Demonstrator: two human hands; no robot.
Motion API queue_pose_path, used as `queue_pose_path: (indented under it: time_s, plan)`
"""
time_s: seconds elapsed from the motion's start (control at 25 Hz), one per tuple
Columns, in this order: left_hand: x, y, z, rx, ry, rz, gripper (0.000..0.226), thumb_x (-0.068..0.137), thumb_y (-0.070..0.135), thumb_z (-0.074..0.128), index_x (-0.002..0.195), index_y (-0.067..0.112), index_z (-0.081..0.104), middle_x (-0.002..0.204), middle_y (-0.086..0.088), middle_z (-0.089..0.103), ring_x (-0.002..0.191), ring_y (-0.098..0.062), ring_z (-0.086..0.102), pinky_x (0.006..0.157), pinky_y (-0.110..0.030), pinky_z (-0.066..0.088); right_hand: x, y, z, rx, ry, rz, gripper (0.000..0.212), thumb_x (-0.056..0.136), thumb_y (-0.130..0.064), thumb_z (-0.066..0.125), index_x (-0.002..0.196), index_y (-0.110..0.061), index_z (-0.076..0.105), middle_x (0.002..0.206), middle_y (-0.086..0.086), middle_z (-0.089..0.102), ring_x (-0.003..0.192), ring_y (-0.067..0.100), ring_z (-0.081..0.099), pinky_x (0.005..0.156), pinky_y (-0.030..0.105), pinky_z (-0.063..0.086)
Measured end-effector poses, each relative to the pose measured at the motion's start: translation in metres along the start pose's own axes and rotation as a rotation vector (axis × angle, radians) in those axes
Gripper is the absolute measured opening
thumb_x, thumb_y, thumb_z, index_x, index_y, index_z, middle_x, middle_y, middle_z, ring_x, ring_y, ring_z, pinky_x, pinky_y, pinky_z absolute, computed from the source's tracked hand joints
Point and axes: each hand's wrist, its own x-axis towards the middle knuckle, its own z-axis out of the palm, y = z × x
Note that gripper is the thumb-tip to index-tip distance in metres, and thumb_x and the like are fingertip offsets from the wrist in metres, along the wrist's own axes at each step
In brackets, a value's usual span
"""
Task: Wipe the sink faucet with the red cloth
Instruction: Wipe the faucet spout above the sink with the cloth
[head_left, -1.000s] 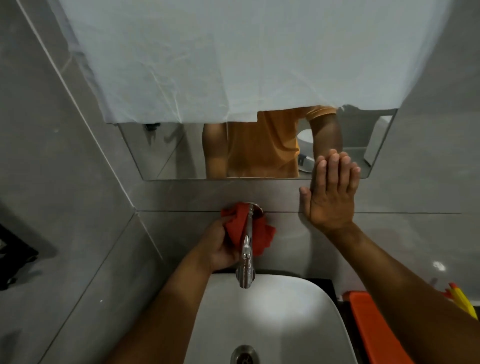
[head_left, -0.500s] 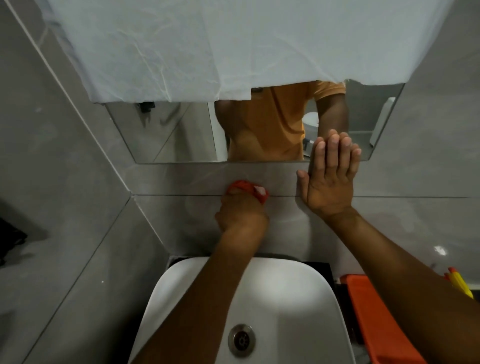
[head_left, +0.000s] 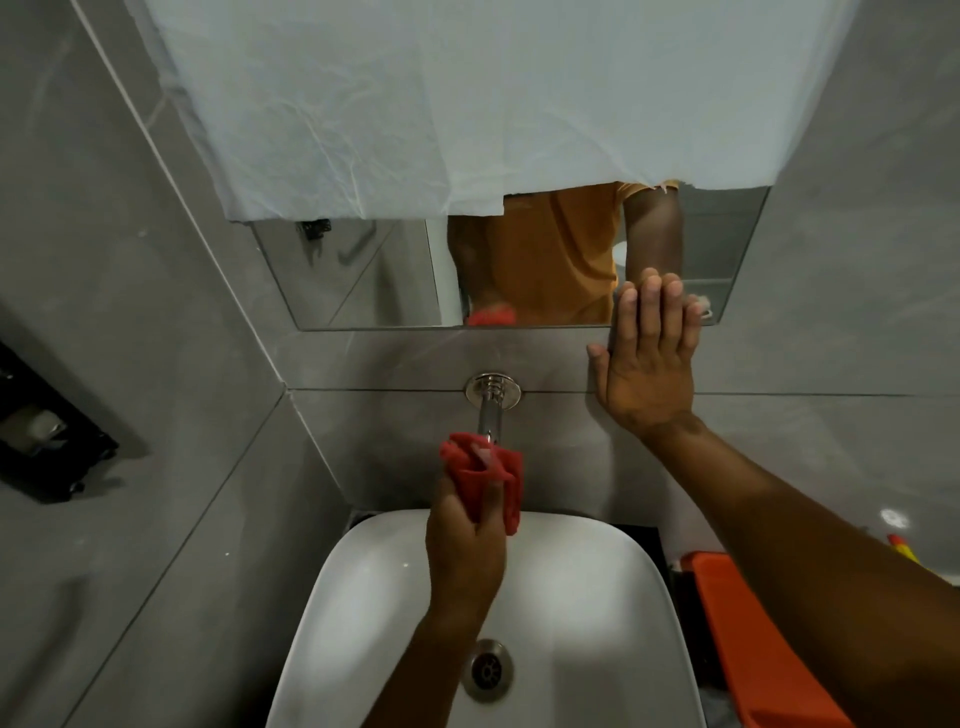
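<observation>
Red cloth (head_left: 483, 475) is bunched in the left hand (head_left: 465, 545), whose fingers are closed around it, and the cloth covers the near end of the faucet (head_left: 488, 415). This chrome faucet comes out of a round plate on the grey tiled wall (head_left: 395, 415) and reaches toward the near side, over the white sink (head_left: 597, 597). The drain (head_left: 487, 673) lies in the near part of the basin. The right hand (head_left: 647, 364) is spread flat with the fingers together, and it presses on the wall to the right of the faucet; its fingertips reach the lower edge of the mirror (head_left: 363, 280). A white sheet (head_left: 415, 104) covers most of the mirror. An orange container (head_left: 748, 639) stands at the right of the sink
</observation>
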Motion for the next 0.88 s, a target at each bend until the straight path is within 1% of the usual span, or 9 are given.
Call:
queue_pose_path:
  time_s: [0.12,0.24,0.36,0.44,0.48,0.56,0.64,0.76,0.88]
  plan:
    - [0.01,-0.008,-0.012,-0.8,-0.228,-0.502,0.042,0.099,0.045,0.04,0.119,0.022,0.069,0.116,-0.015,0.073,0.108,-0.034,0.065,0.097,-0.051,0.051,0.0,0.001,0.003,-0.007,0.002,-0.007,0.079,0.1,-0.045,0.038,0.156,-0.005,-0.002,0.165,0.01,-0.024,0.154,0.029,-0.018,0.126,0.05,-0.006]
    - [0.009,-0.017,-0.003,-0.973,-0.221,-0.605,0.05,0.097,0.047,0.039,0.111,0.016,0.075,0.105,-0.018,0.077,0.103,-0.04,0.066,0.104,-0.06,0.042,-0.001,0.003,0.007,0.0,-0.003,-0.01,0.082,0.1,-0.046,0.042,0.156,-0.006,-0.001,0.165,0.011,-0.022,0.154,0.03,-0.016,0.127,0.051,-0.004]
    - [0.009,-0.015,-0.003,-0.689,-0.126,-0.467,0.043,0.098,0.052,0.037,0.118,0.028,0.067,0.102,-0.005,0.078,0.102,-0.03,0.069,0.09,-0.046,0.056,-0.003,0.004,0.01,0.01,0.02,-0.01,0.082,0.099,-0.045,0.043,0.156,-0.005,0.001,0.166,0.011,-0.02,0.154,0.031,-0.014,0.127,0.052,-0.002]
    - [-0.001,-0.01,0.001,-0.292,-0.011,-0.207,0.033,0.093,0.058,0.04,0.117,0.042,0.056,0.105,0.009,0.07,0.103,-0.014,0.065,0.08,-0.025,0.052,-0.003,0.003,0.01,0.001,0.023,-0.012,0.08,0.1,-0.045,0.042,0.157,-0.005,0.002,0.166,0.011,-0.019,0.154,0.031,-0.014,0.127,0.052,-0.001]
    - [-0.009,-0.011,0.008,-0.115,0.069,-0.032,0.034,0.092,0.056,0.045,0.123,0.042,0.051,0.113,0.011,0.064,0.107,-0.01,0.062,0.084,-0.021,0.049,-0.002,0.002,0.008,-0.003,0.017,-0.003,0.08,0.1,-0.045,0.042,0.157,-0.005,0.002,0.166,0.011,-0.02,0.154,0.031,-0.014,0.126,0.052,0.0]
    - [-0.024,-0.021,0.025,0.153,0.208,0.208,0.055,0.091,0.042,0.059,0.14,0.022,0.043,0.129,0.0,0.058,0.118,-0.015,0.057,0.099,-0.029,0.05,-0.002,0.002,0.006,0.014,0.003,0.007,0.079,0.1,-0.045,0.041,0.157,-0.005,0.003,0.166,0.01,-0.02,0.154,0.03,-0.014,0.126,0.052,0.0]
    - [-0.026,-0.028,0.031,0.178,0.227,0.221,0.065,0.088,0.031,0.067,0.144,0.013,0.038,0.134,-0.007,0.054,0.121,-0.02,0.056,0.101,-0.032,0.052,-0.003,0.003,0.006,0.006,0.002,-0.005,0.079,0.101,-0.045,0.041,0.157,-0.005,0.002,0.166,0.01,-0.021,0.154,0.03,-0.015,0.127,0.051,-0.003]
    - [-0.02,-0.024,0.016,-0.245,0.157,-0.056,0.063,0.084,0.035,0.071,0.141,0.028,0.045,0.135,0.0,0.059,0.12,-0.016,0.059,0.085,-0.012,0.052,-0.002,0.003,0.004,0.003,-0.002,-0.008,0.079,0.101,-0.046,0.039,0.157,-0.005,0.001,0.165,0.01,-0.022,0.154,0.029,-0.016,0.127,0.05,-0.007]
    - [-0.019,-0.021,0.006,-1.089,-0.123,-0.532,0.057,0.08,0.038,0.07,0.131,0.015,0.059,0.13,-0.019,0.067,0.109,-0.034,0.069,0.086,-0.037,0.058,-0.002,0.004,0.005,-0.016,-0.001,0.0,0.079,0.101,-0.047,0.039,0.157,-0.005,0.002,0.165,0.01,-0.022,0.154,0.03,-0.017,0.127,0.049,-0.008]
